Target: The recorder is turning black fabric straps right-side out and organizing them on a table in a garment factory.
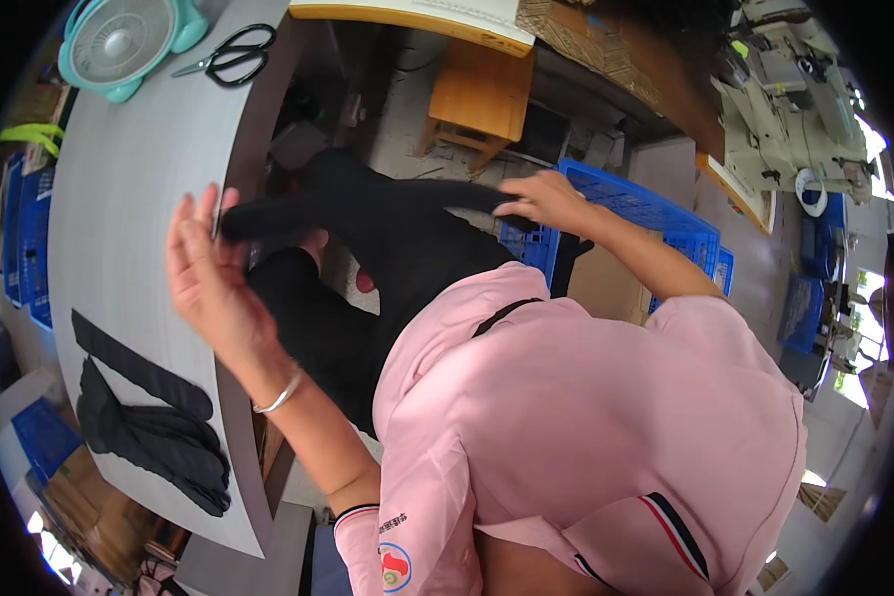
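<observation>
A long black stocking (368,211) is stretched level between my two hands, over my lap. My left hand (207,273) holds its left end at the edge of the grey table (139,199), with the fingers pointing up and the thumb against the fabric. My right hand (538,199) grips the other end, reaching out over a blue plastic crate (656,214). A silver bracelet sits on my left wrist. My pink shirt fills the lower right of the view.
A pile of black stockings (154,432) lies on the table's near left part. Black scissors (230,55) and a teal desk fan (121,40) sit at its far end. A wooden stool (482,94) stands ahead, a sewing machine (795,99) at the far right, more blue crates (25,238) at the left.
</observation>
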The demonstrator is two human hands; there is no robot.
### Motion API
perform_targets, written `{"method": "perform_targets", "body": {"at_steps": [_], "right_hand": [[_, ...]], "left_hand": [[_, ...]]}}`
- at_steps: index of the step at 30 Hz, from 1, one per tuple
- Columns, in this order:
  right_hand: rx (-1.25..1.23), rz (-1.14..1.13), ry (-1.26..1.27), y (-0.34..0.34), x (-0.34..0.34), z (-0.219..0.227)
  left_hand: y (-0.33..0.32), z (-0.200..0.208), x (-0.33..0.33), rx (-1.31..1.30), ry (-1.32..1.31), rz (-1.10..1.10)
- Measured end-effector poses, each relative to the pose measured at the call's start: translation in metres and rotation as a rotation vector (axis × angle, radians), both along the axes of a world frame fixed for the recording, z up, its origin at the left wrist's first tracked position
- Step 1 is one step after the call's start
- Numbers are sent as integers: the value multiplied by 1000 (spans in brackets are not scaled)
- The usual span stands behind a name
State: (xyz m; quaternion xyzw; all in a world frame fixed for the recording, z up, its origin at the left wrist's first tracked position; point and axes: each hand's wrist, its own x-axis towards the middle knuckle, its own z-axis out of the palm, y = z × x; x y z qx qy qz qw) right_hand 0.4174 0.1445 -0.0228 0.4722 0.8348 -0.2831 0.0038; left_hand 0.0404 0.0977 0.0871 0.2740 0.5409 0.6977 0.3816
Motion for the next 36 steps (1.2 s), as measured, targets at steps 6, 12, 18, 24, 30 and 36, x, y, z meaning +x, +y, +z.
{"method": "perform_targets", "body": {"at_steps": [6,12,18,24,30,36], "right_hand": [[71,-687,-144,-131,172,-85],[-179,-1033,-343,-232,207,-148],[-273,-777,-611,-210,221,-217],[-40,-529,-83,-53,49,-150],[570,-65,382,64,-188,-19],[663,183,659,108,-384,0]], "left_hand": [[-14,-34,-1,-135,0,-26],[-67,-68,-60,-210,56,272],[-91,-82,-96,-173,388,619],[-155,-110,-159,-571,973,696],[-99,-94,-136,-498,1203,418],[-87,-112,-161,-427,1120,362]]}}
